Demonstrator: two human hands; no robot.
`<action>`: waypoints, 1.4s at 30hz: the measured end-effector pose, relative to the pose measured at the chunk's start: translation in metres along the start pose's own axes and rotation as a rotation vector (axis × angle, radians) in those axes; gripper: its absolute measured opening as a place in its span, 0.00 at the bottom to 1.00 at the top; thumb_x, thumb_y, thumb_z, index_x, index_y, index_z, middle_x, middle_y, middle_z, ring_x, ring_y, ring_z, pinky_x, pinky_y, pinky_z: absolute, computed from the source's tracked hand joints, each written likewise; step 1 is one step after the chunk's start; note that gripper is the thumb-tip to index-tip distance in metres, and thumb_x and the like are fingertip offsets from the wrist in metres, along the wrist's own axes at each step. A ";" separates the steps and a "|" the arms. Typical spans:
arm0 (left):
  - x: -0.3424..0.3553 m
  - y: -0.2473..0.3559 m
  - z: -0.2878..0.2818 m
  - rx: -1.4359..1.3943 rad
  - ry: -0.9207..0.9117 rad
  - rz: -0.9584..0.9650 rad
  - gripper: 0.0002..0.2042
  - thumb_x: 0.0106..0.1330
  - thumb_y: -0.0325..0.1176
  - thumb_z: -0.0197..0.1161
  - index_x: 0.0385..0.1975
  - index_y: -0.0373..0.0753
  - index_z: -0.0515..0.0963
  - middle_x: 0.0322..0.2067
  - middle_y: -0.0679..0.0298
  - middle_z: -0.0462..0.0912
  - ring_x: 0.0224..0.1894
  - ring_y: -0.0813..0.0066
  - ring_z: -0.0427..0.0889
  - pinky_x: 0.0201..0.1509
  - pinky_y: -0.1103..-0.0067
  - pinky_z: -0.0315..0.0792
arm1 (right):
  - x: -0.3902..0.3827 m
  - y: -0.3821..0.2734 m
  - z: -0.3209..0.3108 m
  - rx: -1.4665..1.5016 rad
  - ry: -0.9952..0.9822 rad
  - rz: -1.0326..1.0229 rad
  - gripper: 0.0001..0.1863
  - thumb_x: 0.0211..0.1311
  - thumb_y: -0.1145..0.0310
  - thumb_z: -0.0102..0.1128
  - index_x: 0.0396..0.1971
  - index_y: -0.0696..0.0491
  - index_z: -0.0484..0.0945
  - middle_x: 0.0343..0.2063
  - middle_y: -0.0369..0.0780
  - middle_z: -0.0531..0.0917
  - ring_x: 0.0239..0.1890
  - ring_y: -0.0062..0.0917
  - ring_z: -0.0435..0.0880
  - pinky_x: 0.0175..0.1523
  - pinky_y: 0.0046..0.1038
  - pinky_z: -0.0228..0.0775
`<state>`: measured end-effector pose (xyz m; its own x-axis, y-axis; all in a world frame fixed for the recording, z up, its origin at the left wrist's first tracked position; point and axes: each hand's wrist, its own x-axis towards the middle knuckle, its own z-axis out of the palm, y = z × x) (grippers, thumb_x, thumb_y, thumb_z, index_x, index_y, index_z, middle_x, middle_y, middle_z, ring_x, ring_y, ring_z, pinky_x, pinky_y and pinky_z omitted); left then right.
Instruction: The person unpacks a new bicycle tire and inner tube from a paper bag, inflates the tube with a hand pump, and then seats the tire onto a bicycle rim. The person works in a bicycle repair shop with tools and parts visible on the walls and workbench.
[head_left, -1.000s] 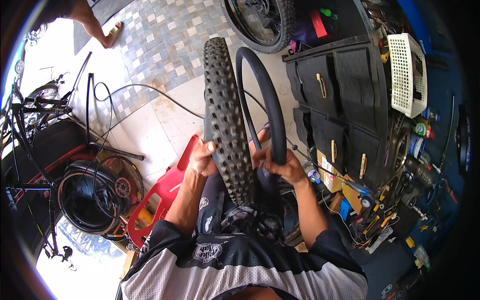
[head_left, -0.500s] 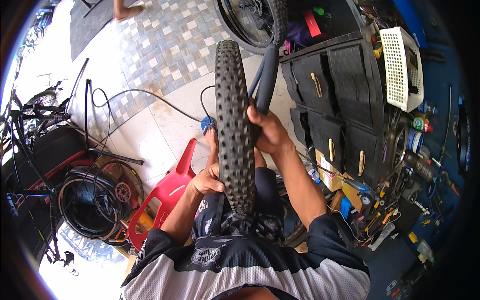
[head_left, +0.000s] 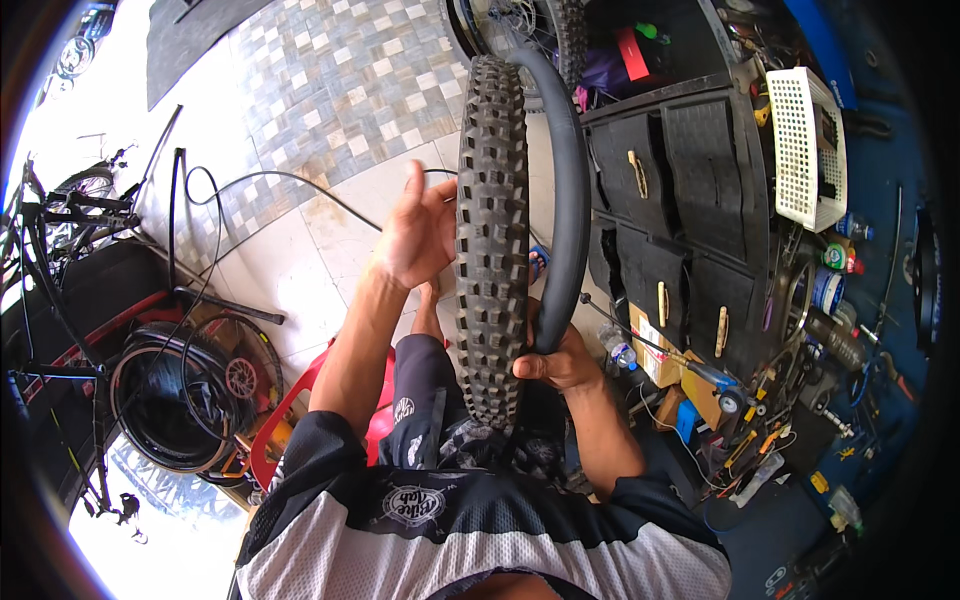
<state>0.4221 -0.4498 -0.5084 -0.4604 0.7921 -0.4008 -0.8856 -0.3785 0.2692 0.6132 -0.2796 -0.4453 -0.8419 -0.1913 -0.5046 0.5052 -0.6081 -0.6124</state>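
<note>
A knobby black bicycle tire [head_left: 492, 240] stands upright in front of my body, tread toward me. Along its right side a dark grey inner tube [head_left: 568, 190], plump enough to look partly inflated, bows outward in a long curve. My right hand [head_left: 562, 362] is closed around the lower part of that tube, thumb against the tire's edge. On the tire's other side, my left hand [head_left: 418, 238] has its thumb raised and its fingers extended, their tips at or behind the sidewall. The tire hides whatever those fingertips touch.
A red plastic chair [head_left: 290, 415] is left of my legs, near stacked tires [head_left: 165, 410] and a bike frame [head_left: 70, 220]. An air hose with a gauge [head_left: 732, 402] lies at right by scattered tools. Black drawers [head_left: 705, 180] and a white basket [head_left: 790, 150] stand beyond.
My left hand has let go of the tire's lower left side and moved up, fingers opening. My right hand has slid down toward me, and more of the inner tube now shows beside the tire.
</note>
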 end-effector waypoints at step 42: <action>-0.026 -0.109 -0.171 0.077 0.403 0.110 0.34 0.78 0.62 0.44 0.68 0.38 0.66 0.59 0.52 0.79 0.62 0.57 0.78 0.71 0.59 0.67 | 0.094 0.140 -0.143 -0.720 0.376 0.044 0.26 0.56 0.60 0.77 0.49 0.58 0.77 0.32 0.38 0.84 0.35 0.27 0.82 0.45 0.32 0.76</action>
<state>0.5195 -0.5109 -0.6771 -0.5522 0.4931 -0.6723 -0.8300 -0.4013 0.3875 0.6317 -0.2722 -0.6653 -0.7634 0.1461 -0.6292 0.6419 0.0633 -0.7641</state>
